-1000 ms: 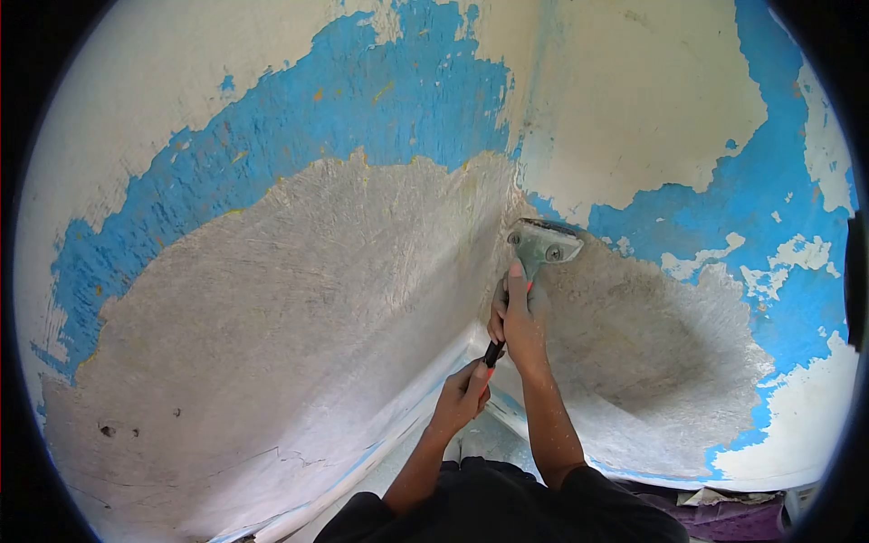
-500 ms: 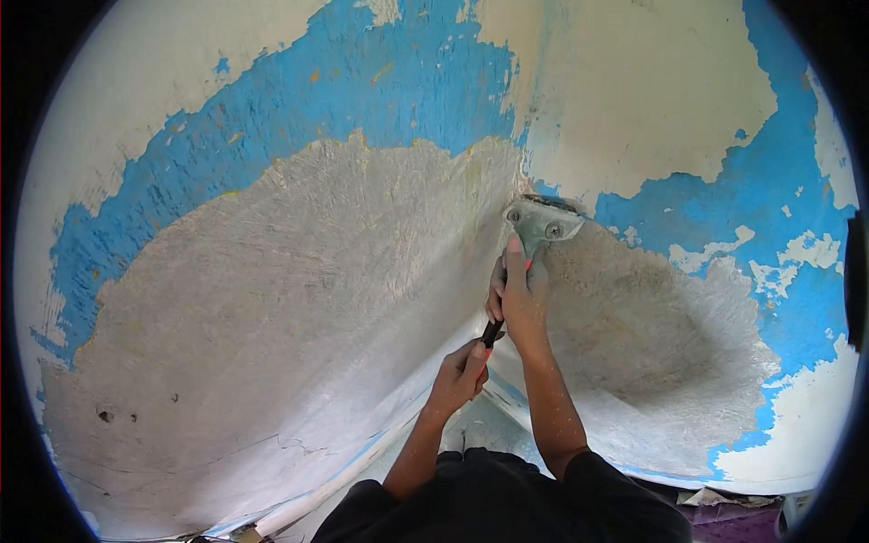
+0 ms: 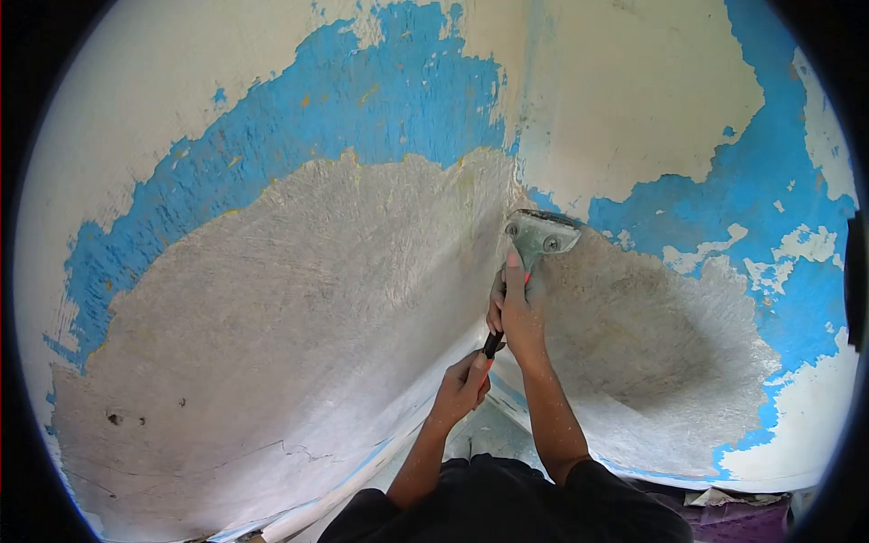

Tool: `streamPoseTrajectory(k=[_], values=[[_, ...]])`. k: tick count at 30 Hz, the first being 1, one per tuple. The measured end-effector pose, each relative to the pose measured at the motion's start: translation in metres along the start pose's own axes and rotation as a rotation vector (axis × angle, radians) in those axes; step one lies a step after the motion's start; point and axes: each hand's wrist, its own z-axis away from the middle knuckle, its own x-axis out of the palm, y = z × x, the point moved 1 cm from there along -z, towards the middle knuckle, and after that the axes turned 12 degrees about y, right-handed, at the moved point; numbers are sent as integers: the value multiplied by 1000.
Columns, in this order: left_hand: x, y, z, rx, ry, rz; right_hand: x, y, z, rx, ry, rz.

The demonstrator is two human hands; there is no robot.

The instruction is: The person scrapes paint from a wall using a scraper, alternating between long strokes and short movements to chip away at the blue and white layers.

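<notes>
A long-handled wall scraper (image 3: 547, 235) with a wide, screwed head lies against the wall at the corner, by the edge of the blue paint. My right hand (image 3: 520, 303) is wrapped round the handle just below the head, thumb pointing up along it. Lower down, my left hand (image 3: 462, 389) grips the black and red handle (image 3: 492, 345) near its end. Around the head, bare grey plaster (image 3: 625, 308) meets blue paint (image 3: 661, 204). The blade's edge is partly hidden against the wall.
Two walls meet in a corner in front of me. Cream paint (image 3: 634, 90) covers the upper parts, with a blue band (image 3: 362, 100) and a wide scraped area (image 3: 299, 253) on the left wall. A purple item (image 3: 738, 520) lies low at the right.
The scraper head and both hands sit slightly lower against the wall's paint edge. The view has shifted a little. Both hands keep their hold.
</notes>
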Motion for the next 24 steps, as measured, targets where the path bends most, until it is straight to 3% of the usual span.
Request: streamPoseTrajectory(k=[6,24], values=[[-3,3,-9,56,-2,4,7,-6,-4,44,-3,-28],[43,-32,19,-123,-13,275,-14,-7,-3,88,-148,97]])
